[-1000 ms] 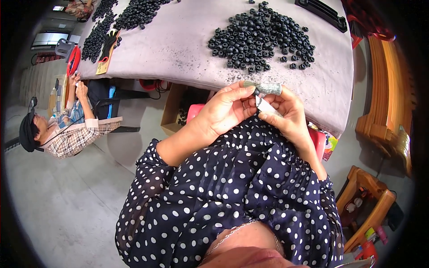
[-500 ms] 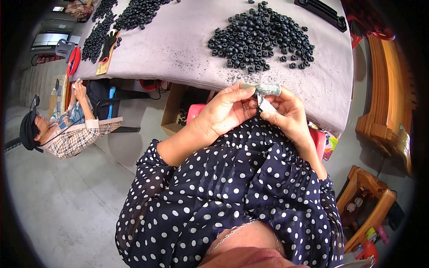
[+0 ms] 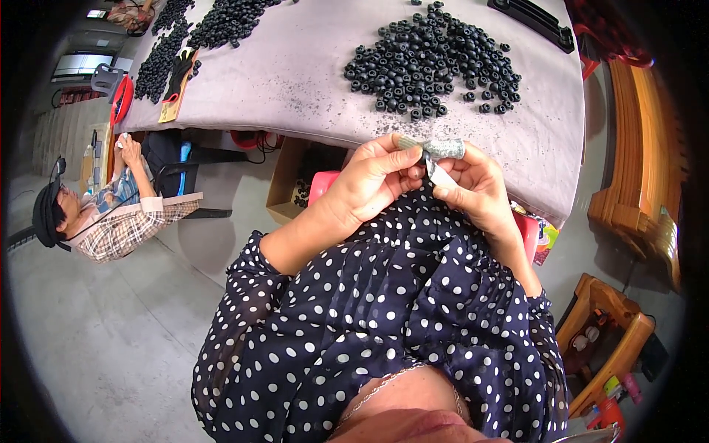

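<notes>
Close together at the table's near edge, my two hands work over my lap. My left hand (image 3: 369,181) is closed in a pinch on a small black part (image 3: 425,157), mostly covered by the fingers. My right hand (image 3: 480,184) grips a small blade with a white grip (image 3: 442,176), its dark metal end against the black part. Grey-green knitted finger sleeves (image 3: 446,149) cover the index fingertips. Just beyond lies a large pile of black ring-shaped parts (image 3: 413,66), with dark crumbs scattered on the cloth.
The table (image 3: 295,66) has a pale cloth; more black parts (image 3: 225,22) lie at its far left, near a black glove (image 3: 179,74). A cardboard box (image 3: 284,196) stands under the edge. At left sits a co-worker (image 3: 111,214); wooden furniture (image 3: 635,184) stands at right.
The blade in my right hand has shifted very slightly to the right, and both hands keep their grips. The co-worker's hands have moved a little at the left.
</notes>
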A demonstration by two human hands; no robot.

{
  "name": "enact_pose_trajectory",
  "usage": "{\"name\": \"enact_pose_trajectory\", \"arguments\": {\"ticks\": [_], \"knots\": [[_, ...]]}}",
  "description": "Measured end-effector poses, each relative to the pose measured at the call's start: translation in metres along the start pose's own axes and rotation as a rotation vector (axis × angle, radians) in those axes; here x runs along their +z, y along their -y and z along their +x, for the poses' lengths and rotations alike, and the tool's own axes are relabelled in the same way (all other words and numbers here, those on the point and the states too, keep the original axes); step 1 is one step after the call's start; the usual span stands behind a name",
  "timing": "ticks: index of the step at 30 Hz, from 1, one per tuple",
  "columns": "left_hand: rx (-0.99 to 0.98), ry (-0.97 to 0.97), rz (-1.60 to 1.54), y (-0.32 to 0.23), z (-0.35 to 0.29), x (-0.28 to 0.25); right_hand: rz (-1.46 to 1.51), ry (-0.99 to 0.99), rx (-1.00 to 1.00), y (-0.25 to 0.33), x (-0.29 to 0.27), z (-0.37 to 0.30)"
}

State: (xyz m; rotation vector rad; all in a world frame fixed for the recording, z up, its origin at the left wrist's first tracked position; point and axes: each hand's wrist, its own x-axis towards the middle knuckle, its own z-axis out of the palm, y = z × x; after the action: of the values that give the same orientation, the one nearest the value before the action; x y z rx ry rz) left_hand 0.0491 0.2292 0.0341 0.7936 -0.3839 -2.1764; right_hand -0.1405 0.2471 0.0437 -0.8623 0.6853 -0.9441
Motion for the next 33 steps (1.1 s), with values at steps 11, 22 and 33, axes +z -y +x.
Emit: {"name": "enact_pose_trajectory", "arguments": {"ticks": [11,22,33], "knots": [[0.033,-0.021,0.007,0.005,0.001,-0.009,0.150,-0.042,0.131,-0.016,-0.008,0.006],[-0.003,-0.012,-0.076,0.003,0.005,-0.012,0.150,-0.034,0.065,-0.020,-0.008,0.008],[0.025,-0.045,-0.026,0.005,0.007,-0.014,0.087,0.005,0.082,-0.015,-0.005,0.007]]}}
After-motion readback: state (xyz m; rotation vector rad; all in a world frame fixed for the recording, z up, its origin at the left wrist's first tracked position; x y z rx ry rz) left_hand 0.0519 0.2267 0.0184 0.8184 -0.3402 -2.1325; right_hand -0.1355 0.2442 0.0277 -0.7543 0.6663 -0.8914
